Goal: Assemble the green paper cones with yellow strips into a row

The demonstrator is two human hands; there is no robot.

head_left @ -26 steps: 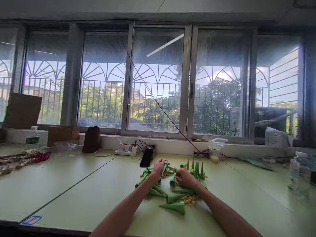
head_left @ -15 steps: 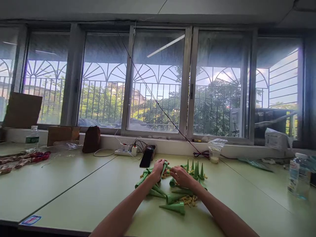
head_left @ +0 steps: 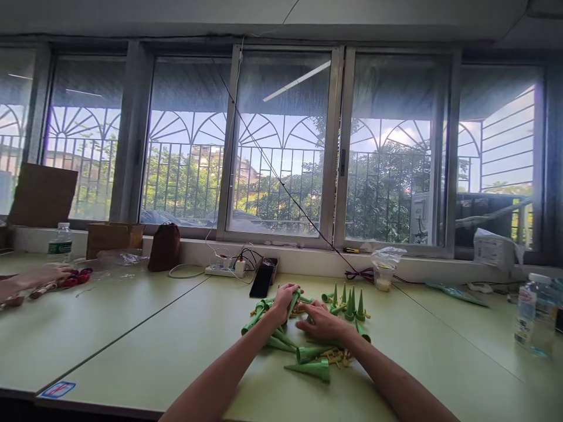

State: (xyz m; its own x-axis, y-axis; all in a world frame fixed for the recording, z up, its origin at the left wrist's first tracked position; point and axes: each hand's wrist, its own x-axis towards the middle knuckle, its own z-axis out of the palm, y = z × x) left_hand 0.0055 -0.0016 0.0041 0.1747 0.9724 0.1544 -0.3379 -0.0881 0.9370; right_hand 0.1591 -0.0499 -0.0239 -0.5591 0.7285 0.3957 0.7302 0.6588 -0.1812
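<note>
My left hand (head_left: 282, 303) is wrapped round a green plastic cone (head_left: 294, 301), its wide end tilted up. Just to the right, my right hand (head_left: 324, 321) reaches over the pile with fingers apart and nothing visible in them; the part under the palm is hidden. Loose green cones (head_left: 308, 353) lie on their sides around both hands. Small yellow plastic pieces (head_left: 336, 357) are scattered among them, their exact shape too small to make out. Several green cones (head_left: 360, 307) stand point up beyond my right hand. Nearest me, another cone (head_left: 310, 370) lies alone.
The pale table (head_left: 132, 357) runs along the windows. Behind the pile are a phone (head_left: 261, 281), a power strip (head_left: 220, 271) and a plastic cup (head_left: 383, 275). A bottle (head_left: 534, 316) stands right. Another person's hand (head_left: 41, 274) touches red items (head_left: 77, 278) at far left.
My right hand has moved slightly down, away from my left hand, its fingers spreading over the pile. My left hand keeps its cone. Another person's hand has come in at far left.
</note>
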